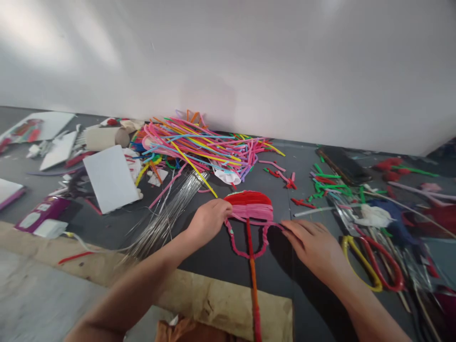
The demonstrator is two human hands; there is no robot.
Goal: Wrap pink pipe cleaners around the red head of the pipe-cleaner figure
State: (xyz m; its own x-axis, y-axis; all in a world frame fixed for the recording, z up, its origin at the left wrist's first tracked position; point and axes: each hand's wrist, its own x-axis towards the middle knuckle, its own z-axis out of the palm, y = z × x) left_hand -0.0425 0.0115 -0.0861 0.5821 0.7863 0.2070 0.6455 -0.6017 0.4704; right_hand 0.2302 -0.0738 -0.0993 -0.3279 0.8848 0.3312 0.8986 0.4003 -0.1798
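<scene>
In the head view, a pipe-cleaner craft (pixel 254 210) has red rows at the top, pink rows below and an open pink loop underneath. Its stem (pixel 253 280), wrapped in red and orange, runs down toward me past the table's edge. My left hand (pixel 208 221) is closed on the left edge of the craft, where the pink rows end. With thumb and fingers together, my right hand (pixel 315 242) pinches the free end of a thin pink pipe cleaner (pixel 272 224) stretched across the lower rows. Its very tip is hidden by the fingers.
A heap of coloured pipe cleaners (pixel 199 145) lies behind the craft, with silver wires (pixel 174 216) at left. To the right are scissors (pixel 379 263), a phone (pixel 344 165) and green and red scraps (pixel 326 183). A white card (pixel 111 179) lies farther left. Brown paper (pixel 228 297) covers the front edge.
</scene>
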